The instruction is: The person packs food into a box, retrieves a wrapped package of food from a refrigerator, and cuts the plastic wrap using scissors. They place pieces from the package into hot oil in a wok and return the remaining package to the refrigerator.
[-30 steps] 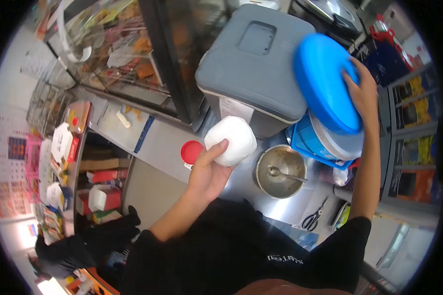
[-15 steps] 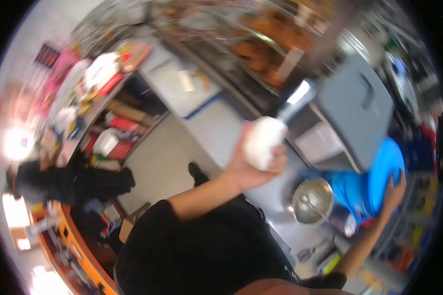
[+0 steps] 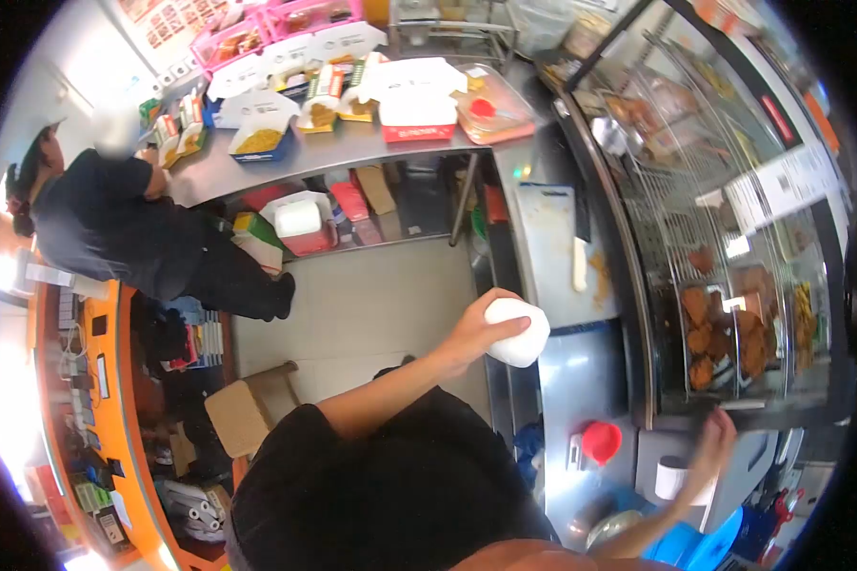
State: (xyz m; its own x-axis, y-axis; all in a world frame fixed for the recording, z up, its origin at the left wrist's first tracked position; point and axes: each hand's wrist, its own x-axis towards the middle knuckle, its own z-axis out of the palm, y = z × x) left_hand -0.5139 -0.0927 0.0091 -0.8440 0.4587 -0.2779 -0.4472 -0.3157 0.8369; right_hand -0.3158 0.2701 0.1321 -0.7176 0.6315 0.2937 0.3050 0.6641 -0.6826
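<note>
A white rounded container (image 3: 517, 332) is gripped in my left hand (image 3: 481, 333), held up over the edge of the steel counter (image 3: 567, 381). My right hand (image 3: 717, 440) reaches out at the lower right, near the bottom edge of the glass display case (image 3: 646, 314); its fingers are blurred, and whether they hold anything is unclear. Fried pieces (image 3: 700, 333) sit on racks inside the case. Below my right hand is a grey box (image 3: 652, 452). A red round item (image 3: 601, 442) rests on the counter between my hands.
Another person (image 3: 124, 224) stands at the left by a counter with food boxes (image 3: 419, 114). A tray (image 3: 552, 257) with a knife (image 3: 581, 219) lies beyond my left hand. A brown stool (image 3: 238, 419) stands on the floor. The blue lid (image 3: 700, 547) is at bottom right.
The view has swung left. My right hand has left the blue lid and is now by the display case. My left hand still holds the white container.
</note>
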